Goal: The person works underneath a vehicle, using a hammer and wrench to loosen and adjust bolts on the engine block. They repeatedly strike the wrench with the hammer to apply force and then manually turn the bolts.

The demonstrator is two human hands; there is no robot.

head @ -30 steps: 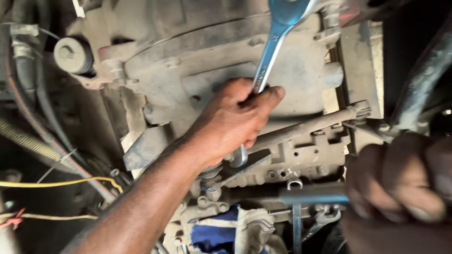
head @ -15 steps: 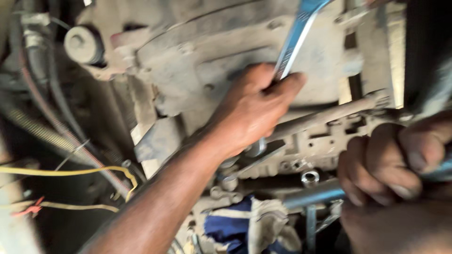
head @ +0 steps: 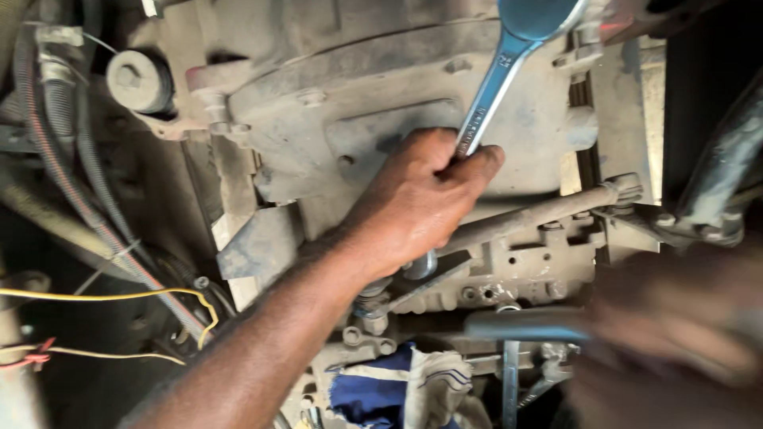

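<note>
Gripping a long blue-tinted combination wrench (head: 486, 103) by the middle of its shank: left hand (head: 413, 208), fingers closed fully round the steel. Wrench runs from the top edge of the view, where its broad far head lies against the grimy cast housing (head: 373, 95), down through the fist to its near ring end (head: 420, 266), just visible below the palm and seated low on the assembly beside a bolted bracket. Fastener under the ring end hidden by the hand; degree of loosening or tightening cannot be told. Right hand (head: 668, 334) at near right, blurred, apparently wrapped round a dark bar-like tool handle (head: 520, 324); exact grip cannot be told for certain. Hands well apart, each on its own tool.

Judged as mid-work: wrench engaged, housing in place, several bolts seen seated along its lower flange, nothing removed or laid aside in view. A diagonal linkage rod (head: 548, 210) crosses just right of the left hand. Blue-and-white rag (head: 397, 389) below, yellow wire (head: 119, 298) and ribbed hoses (head: 71, 183) at left.
</note>
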